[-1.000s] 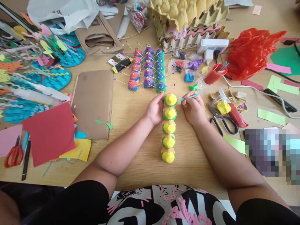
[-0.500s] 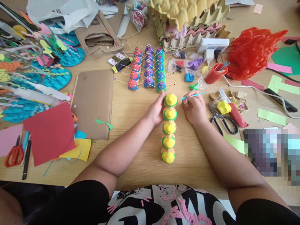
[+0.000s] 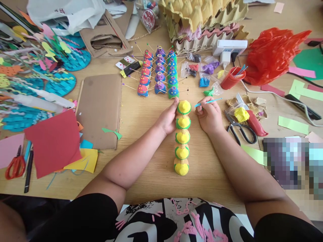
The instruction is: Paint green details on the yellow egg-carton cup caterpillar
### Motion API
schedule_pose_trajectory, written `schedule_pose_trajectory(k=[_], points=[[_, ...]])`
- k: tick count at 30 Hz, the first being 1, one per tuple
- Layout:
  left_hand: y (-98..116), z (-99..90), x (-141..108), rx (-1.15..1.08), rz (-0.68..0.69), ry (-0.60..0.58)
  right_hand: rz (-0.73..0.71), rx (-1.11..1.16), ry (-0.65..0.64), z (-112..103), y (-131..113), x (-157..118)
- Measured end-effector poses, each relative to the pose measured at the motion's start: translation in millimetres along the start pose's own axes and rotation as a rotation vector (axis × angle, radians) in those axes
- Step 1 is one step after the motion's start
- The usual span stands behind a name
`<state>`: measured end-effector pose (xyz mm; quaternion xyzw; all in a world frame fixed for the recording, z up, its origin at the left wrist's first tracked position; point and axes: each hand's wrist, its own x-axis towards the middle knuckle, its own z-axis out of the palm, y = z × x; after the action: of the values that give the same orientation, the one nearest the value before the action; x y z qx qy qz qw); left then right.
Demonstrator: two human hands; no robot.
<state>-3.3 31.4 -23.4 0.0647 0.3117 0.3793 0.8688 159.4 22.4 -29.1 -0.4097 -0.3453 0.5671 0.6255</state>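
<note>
A strip of egg-carton cups [image 3: 182,137], topped with yellow clay and edged in green, lies lengthwise in front of me. My left hand [image 3: 169,118] grips its far end from the left side, thumb along the edge; the fingertips are hidden. To the right of the strip, my right hand [image 3: 209,116] is closed around a thin blue stick tool [image 3: 209,102], its tip pointing at the strip without touching it. Beyond my hands stand three finished-looking strips with faces and pins: a red one [image 3: 144,80], a purple one [image 3: 159,77] and a blue-green one [image 3: 173,79].
Scissors [image 3: 241,129], yellow clay [image 3: 241,115] and a red cutter [image 3: 256,123] lie on the right. A red cup [image 3: 233,79] holds sticks. Cardboard [image 3: 99,111] and red paper [image 3: 53,143] lie left. Egg trays [image 3: 202,20] are stacked at the back.
</note>
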Motion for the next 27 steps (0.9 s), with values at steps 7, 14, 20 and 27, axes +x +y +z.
schedule_pose_trajectory(k=[7,14,20,27], points=[[6.6,5.2,-8.4,-0.008,0.031,-0.024,0.008,-0.026,0.004,-0.1,-0.4,0.1],[1.5,2.1,-2.6,-0.005,-0.031,0.006,-0.005,-0.001,-0.01,-0.9,1.6,0.9],[3.2,3.2,-4.4,-0.001,0.002,-0.008,0.008,0.037,-0.007,-0.8,0.3,0.4],[3.4,2.4,-6.3,-0.001,0.01,-0.009,0.003,-0.006,-0.011,-2.0,-0.3,1.2]])
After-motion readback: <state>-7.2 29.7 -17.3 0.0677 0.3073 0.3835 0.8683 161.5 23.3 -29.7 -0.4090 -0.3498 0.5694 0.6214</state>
